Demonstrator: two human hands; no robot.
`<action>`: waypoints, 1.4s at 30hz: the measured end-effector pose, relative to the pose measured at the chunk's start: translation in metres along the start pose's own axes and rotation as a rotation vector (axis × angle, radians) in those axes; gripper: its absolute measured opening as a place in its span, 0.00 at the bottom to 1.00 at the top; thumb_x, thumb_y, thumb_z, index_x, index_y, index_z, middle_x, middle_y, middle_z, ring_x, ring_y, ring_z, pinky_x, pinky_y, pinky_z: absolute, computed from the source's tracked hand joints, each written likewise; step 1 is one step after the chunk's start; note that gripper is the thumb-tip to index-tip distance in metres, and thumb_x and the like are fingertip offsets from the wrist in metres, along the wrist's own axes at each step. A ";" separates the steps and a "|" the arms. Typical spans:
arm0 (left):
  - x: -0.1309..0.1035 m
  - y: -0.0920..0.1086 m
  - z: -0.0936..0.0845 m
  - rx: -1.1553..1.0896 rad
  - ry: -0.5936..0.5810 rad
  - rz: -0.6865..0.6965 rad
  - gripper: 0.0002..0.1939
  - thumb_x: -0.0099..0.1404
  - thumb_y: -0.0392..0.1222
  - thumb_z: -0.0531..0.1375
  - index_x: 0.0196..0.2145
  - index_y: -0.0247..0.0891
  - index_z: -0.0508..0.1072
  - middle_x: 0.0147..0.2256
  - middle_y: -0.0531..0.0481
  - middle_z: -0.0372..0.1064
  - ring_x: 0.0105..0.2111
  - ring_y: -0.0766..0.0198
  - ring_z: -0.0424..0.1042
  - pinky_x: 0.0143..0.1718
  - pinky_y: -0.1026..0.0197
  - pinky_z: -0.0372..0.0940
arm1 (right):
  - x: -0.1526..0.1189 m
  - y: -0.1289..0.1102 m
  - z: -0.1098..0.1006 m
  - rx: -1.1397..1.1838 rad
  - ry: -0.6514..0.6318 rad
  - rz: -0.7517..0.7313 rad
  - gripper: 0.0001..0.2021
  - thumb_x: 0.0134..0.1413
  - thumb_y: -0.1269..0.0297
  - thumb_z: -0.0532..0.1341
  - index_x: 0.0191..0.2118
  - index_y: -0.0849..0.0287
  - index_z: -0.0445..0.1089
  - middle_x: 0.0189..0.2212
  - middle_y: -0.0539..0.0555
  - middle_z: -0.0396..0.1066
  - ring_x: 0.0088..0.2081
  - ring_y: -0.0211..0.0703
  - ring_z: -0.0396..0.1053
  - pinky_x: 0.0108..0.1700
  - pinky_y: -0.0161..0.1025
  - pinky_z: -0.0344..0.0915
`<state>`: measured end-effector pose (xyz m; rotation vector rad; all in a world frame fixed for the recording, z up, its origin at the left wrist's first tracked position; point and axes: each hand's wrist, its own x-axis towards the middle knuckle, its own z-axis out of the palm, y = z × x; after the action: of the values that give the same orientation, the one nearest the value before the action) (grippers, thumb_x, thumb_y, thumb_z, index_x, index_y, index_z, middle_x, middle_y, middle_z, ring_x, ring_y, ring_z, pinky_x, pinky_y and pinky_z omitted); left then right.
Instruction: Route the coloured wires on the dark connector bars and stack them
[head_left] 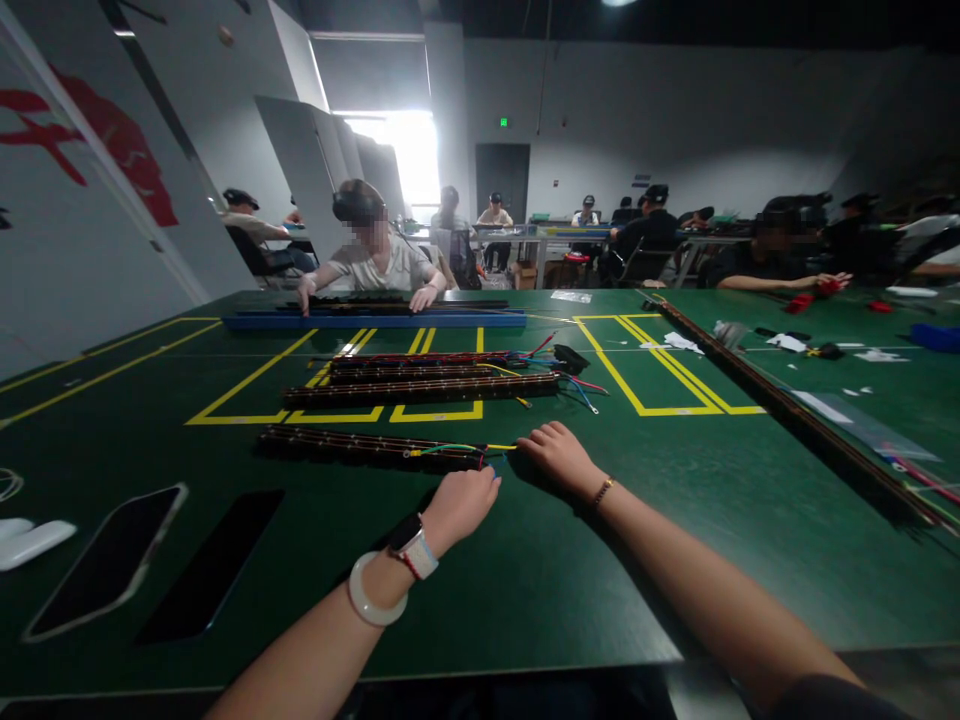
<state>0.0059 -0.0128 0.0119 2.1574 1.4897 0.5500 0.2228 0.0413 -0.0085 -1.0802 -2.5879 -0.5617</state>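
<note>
In front of me lies a long dark strip bundle [360,442] with thin pale lines along it and coloured wires at its right end. My left hand [461,508], wearing a watch and a pale bangle, is closed at that end. Its fingertips pinch wires, with a bit of blue showing beside them. My right hand [559,460] is closed on the end of a yellow wire [501,447]. A green-and-yellow wire [450,449] bends back over the bundle and ends in a ring terminal [411,454]. My fingers partly hide the wire ends.
Several similar bundles [420,388] lie beyond, within yellow tape outlines. Across the green table [600,560], a person [382,255] handles dark strips by a blue rail [375,321]. A long strip [787,400] runs along the right. Two phones [112,560] lie at the left.
</note>
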 end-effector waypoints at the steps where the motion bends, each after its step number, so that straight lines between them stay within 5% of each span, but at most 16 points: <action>1: 0.000 -0.001 0.000 -0.024 0.003 0.006 0.11 0.65 0.44 0.56 0.26 0.39 0.66 0.19 0.50 0.60 0.29 0.52 0.71 0.40 0.54 0.61 | 0.000 0.000 0.001 0.005 0.001 0.001 0.08 0.60 0.70 0.59 0.44 0.58 0.71 0.31 0.53 0.70 0.33 0.42 0.63 0.40 0.40 0.53; 7: 0.000 0.002 -0.008 0.004 0.016 0.073 0.15 0.66 0.48 0.54 0.24 0.40 0.65 0.21 0.48 0.63 0.28 0.55 0.70 0.38 0.57 0.59 | -0.001 0.001 0.003 0.029 0.010 0.014 0.09 0.60 0.70 0.59 0.45 0.57 0.71 0.32 0.53 0.70 0.34 0.42 0.64 0.40 0.40 0.53; 14: 0.004 0.002 -0.028 0.104 0.272 -0.099 0.14 0.67 0.50 0.51 0.41 0.38 0.68 0.26 0.45 0.68 0.31 0.53 0.72 0.34 0.61 0.58 | -0.002 0.000 0.002 0.042 0.008 0.013 0.09 0.60 0.70 0.59 0.46 0.56 0.71 0.33 0.53 0.71 0.34 0.41 0.64 0.40 0.40 0.53; 17: 0.004 0.001 -0.032 0.262 0.252 -0.142 0.17 0.69 0.50 0.47 0.46 0.36 0.66 0.28 0.42 0.70 0.31 0.52 0.72 0.33 0.60 0.58 | -0.001 0.000 0.002 0.039 0.004 0.014 0.10 0.60 0.70 0.59 0.46 0.57 0.71 0.33 0.53 0.71 0.34 0.41 0.64 0.40 0.40 0.53; 22: 0.005 0.001 -0.033 0.382 0.167 -0.160 0.18 0.71 0.48 0.43 0.39 0.36 0.68 0.31 0.40 0.71 0.34 0.54 0.73 0.35 0.60 0.61 | -0.002 0.000 0.004 0.056 0.009 0.016 0.10 0.61 0.70 0.59 0.46 0.56 0.72 0.32 0.53 0.71 0.34 0.41 0.64 0.40 0.39 0.53; 29: 0.006 0.002 -0.031 0.142 0.226 0.145 0.18 0.69 0.43 0.48 0.52 0.37 0.67 0.48 0.39 0.69 0.49 0.52 0.65 0.54 0.53 0.57 | -0.002 0.000 0.003 0.030 0.003 0.019 0.09 0.61 0.69 0.59 0.46 0.55 0.71 0.32 0.52 0.71 0.34 0.41 0.63 0.40 0.40 0.52; 33: 0.002 0.004 -0.019 0.035 0.129 0.305 0.22 0.68 0.42 0.51 0.59 0.41 0.63 0.58 0.43 0.62 0.57 0.52 0.57 0.61 0.50 0.48 | -0.002 -0.001 -0.001 0.017 0.012 0.014 0.09 0.61 0.69 0.58 0.46 0.56 0.71 0.33 0.53 0.71 0.34 0.42 0.63 0.40 0.40 0.52; 38: -0.002 0.005 -0.009 0.016 0.010 0.416 0.17 0.67 0.40 0.53 0.51 0.45 0.72 0.58 0.48 0.63 0.61 0.51 0.51 0.62 0.46 0.39 | -0.002 -0.001 -0.003 0.034 0.028 0.009 0.09 0.62 0.66 0.58 0.46 0.56 0.72 0.33 0.53 0.70 0.34 0.42 0.63 0.40 0.40 0.53; 42: -0.002 0.005 -0.013 0.066 0.059 0.412 0.13 0.67 0.40 0.53 0.43 0.43 0.75 0.54 0.45 0.66 0.57 0.52 0.56 0.60 0.48 0.45 | -0.003 0.001 -0.003 0.061 0.018 0.001 0.09 0.62 0.68 0.58 0.46 0.55 0.72 0.33 0.53 0.70 0.34 0.41 0.63 0.40 0.40 0.53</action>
<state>0.0020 -0.0142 0.0253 2.5366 1.1039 0.7143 0.2254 0.0388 -0.0073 -1.0516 -2.5712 -0.4862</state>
